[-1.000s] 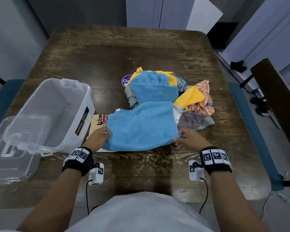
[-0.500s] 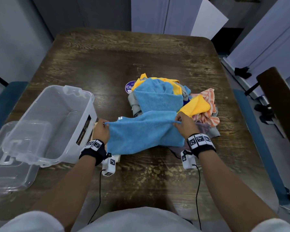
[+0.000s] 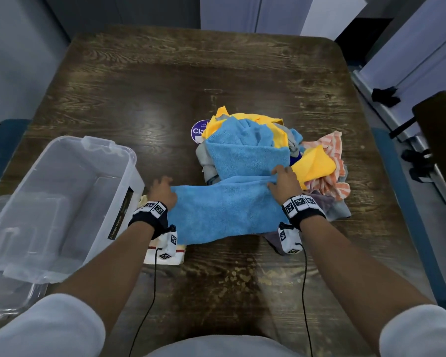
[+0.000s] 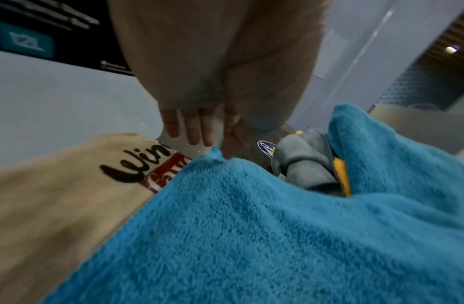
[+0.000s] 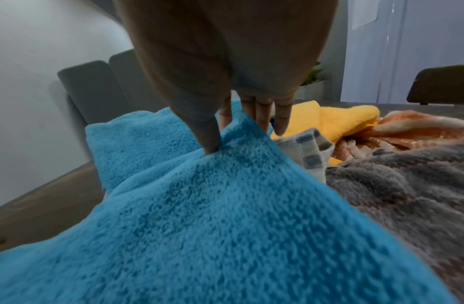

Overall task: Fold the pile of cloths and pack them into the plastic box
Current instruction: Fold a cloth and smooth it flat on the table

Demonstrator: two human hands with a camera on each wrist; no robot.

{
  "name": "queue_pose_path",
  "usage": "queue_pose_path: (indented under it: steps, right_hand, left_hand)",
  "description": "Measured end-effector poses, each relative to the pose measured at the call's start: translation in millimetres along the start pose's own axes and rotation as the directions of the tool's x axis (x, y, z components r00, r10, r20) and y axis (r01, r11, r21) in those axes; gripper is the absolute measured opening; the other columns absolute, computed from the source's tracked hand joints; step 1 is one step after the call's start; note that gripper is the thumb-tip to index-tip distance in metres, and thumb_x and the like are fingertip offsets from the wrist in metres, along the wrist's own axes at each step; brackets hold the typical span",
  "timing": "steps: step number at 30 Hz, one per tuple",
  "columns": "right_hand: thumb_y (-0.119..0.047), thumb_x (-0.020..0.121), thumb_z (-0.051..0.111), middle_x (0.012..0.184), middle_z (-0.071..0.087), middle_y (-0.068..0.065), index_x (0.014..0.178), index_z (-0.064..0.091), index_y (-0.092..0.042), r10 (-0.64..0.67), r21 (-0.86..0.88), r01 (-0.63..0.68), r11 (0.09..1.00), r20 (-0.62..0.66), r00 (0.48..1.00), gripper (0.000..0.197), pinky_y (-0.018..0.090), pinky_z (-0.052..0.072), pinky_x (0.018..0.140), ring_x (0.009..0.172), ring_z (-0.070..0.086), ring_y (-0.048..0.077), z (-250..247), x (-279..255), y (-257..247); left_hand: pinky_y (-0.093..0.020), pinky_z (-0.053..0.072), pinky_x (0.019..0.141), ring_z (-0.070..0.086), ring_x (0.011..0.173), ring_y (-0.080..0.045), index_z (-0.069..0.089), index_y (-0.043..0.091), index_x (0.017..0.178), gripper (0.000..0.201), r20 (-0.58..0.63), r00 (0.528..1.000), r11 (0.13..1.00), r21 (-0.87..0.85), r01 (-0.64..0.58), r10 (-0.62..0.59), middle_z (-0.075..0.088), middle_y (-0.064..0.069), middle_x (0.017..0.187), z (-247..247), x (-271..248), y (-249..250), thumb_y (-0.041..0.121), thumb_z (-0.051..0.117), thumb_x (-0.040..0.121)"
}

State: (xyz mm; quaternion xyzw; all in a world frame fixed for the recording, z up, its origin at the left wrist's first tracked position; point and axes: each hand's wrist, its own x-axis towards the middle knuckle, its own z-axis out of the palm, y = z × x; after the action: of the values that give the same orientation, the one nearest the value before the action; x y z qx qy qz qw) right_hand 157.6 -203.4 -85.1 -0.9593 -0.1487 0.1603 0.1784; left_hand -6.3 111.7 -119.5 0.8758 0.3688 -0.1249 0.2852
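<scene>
the blue cloth [image 3: 227, 210] lay crosswise, its long axis left to right, left hand [image 3: 162, 193] and right hand [image 3: 283, 182] each pinching a far corner, plastic box [image 3: 108, 146] nearer the left.

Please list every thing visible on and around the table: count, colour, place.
front blue cloth: one, blue, lying before the pile.
cloth pile: one heap, blue, yellow, grey, orange-striped, table's right middle.
beige printed cloth: one, beige with red, under the front blue cloth's left edge.
plastic box: one, clear, table's left side.
lid: one, clear, at the plastic box's near left.
sticker: one, purple, round, behind the pile.
table: one, dark wood.
chair: one, dark, right of table.
left hand: one, pinches front blue cloth's left corner.
right hand: one, pinches its right corner.
</scene>
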Motion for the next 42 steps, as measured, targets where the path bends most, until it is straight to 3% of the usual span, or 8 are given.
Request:
queue_pose_path:
  steps: [5, 9, 13, 19, 27, 31, 35, 42]
  right_hand:
    - [-0.037, 0.092, 0.069, 0.125, 0.057, 0.016, 0.131, 0.051, -0.008, 0.09, 0.09, -0.098, 0.991, 0.09, 0.992, 0.051, 0.05, 0.048, 0.096, 0.115, 0.057, 0.036, 14.3, 3.0, 7.6]
    - [-0.022, 0.089, 0.074, 0.091, 0.06, 0.003, 0.096, 0.055, -0.014, 0.023, 0.142, -0.019, 0.99, -0.029, 0.999, 0.021, 0.047, 0.048, 0.085, 0.089, 0.06, 0.028, 15.3, -3.9, 5.1]
    - [-0.012, 0.089, 0.069, 0.078, 0.059, 0.001, 0.087, 0.048, -0.017, -0.056, 0.277, 0.092, 0.956, -0.136, 0.989, 0.022, 0.039, 0.047, 0.064, 0.071, 0.058, 0.024, 8.2, -26.3, -4.1]
    - [-0.006, 0.091, 0.063, 0.09, 0.057, -0.006, 0.11, 0.051, -0.013, -0.103, 0.491, 0.136, 0.86, -0.094, 0.99, 0.024, 0.02, 0.042, 0.065, 0.077, 0.054, 0.007, 7.7, -76.7, -9.3]
    - [-0.006, 0.086, 0.073, 0.105, 0.066, 0.006, 0.106, 0.062, -0.013, -0.155, 0.552, 0.118, 0.826, 0.02, 0.988, 0.023, 0.032, 0.046, 0.079, 0.091, 0.058, 0.017, 12.4, -132.5, 35.4]
    - [-0.013, 0.089, 0.073, 0.1, 0.062, 0.001, 0.104, 0.061, -0.017, -0.132, 0.469, 0.067, 0.88, 0.107, 0.985, 0.019, 0.029, 0.044, 0.076, 0.092, 0.058, 0.016, 22.7, -153.4, 50.3]
    - [-0.015, 0.092, 0.071, 0.12, 0.056, 0.007, 0.122, 0.055, -0.013, -0.031, 0.271, -0.029, 0.962, 0.213, 0.977, 0.034, 0.035, 0.047, 0.087, 0.109, 0.058, 0.028, 59.2, -166.3, 60.9]
    - [-0.015, 0.096, 0.062, 0.134, 0.046, 0.009, 0.132, 0.05, -0.018, -0.071, 0.005, 0.071, 0.997, 0.22, 0.973, 0.037, 0.04, 0.047, 0.098, 0.122, 0.049, 0.029, 98.8, -189.4, 64.1]
  left_hand:
    - [-0.048, 0.021, 0.118, 0.031, 0.146, -0.03, 0.031, 0.024, 0.155, 0.07, 0.282, 0.937, 0.941, 0.206, -0.267, 0.204, 0.039, -0.011, 0.155, 18.3, 12.3, 15.3, 0.038, 0.062, 0.094]
    - [-0.045, 0.024, 0.113, 0.048, 0.128, -0.031, 0.051, 0.02, 0.134, 0.051, 0.252, 0.938, 0.906, 0.29, -0.308, 0.238, 0.055, -0.011, 0.132, 21.2, 12.8, 21.6, 0.046, 0.063, 0.093]
    - [-0.041, 0.032, 0.108, 0.059, 0.109, -0.028, 0.051, 0.014, 0.115, 0.027, 0.161, 0.935, 0.921, 0.181, -0.344, 0.317, 0.065, -0.006, 0.105, 14.4, -5.8, 29.9, 0.026, 0.064, 0.095]
    - [-0.033, 0.043, 0.071, 0.061, 0.08, -0.024, 0.047, 0.015, 0.107, 0.022, 0.064, 0.907, 0.907, -0.089, -0.411, 0.417, 0.064, -0.007, 0.09, 2.1, -55.3, 19.5, 0.03, 0.061, 0.098]
    - [-0.037, 0.044, 0.075, 0.061, 0.078, -0.021, 0.058, 0.02, 0.085, 0.024, 0.233, 0.85, 0.877, -0.223, -0.426, 0.472, 0.066, -0.004, 0.081, -3.8, -109.7, -25.4, 0.041, 0.062, 0.096]
    - [-0.034, 0.042, 0.07, 0.056, 0.073, -0.018, 0.059, 0.015, 0.091, 0.025, 0.303, 0.857, 0.909, -0.108, -0.403, 0.416, 0.063, -0.002, 0.08, 4.8, -126.0, -45.3, 0.038, 0.068, 0.093]
    - [-0.031, 0.041, 0.075, 0.059, 0.094, -0.025, 0.058, 0.016, 0.108, 0.025, 0.285, 0.896, 0.918, 0.107, -0.381, 0.339, 0.062, -0.006, 0.103, 35.5, -137.4, -64.5, 0.023, 0.073, 0.089]
    - [-0.036, 0.047, 0.086, 0.057, 0.098, -0.025, 0.061, 0.022, 0.095, 0.017, 0.126, 0.928, 0.888, 0.27, -0.372, 0.351, 0.055, -0.004, 0.104, 57.1, -155.7, -76.3, 0.024, 0.074, 0.085]
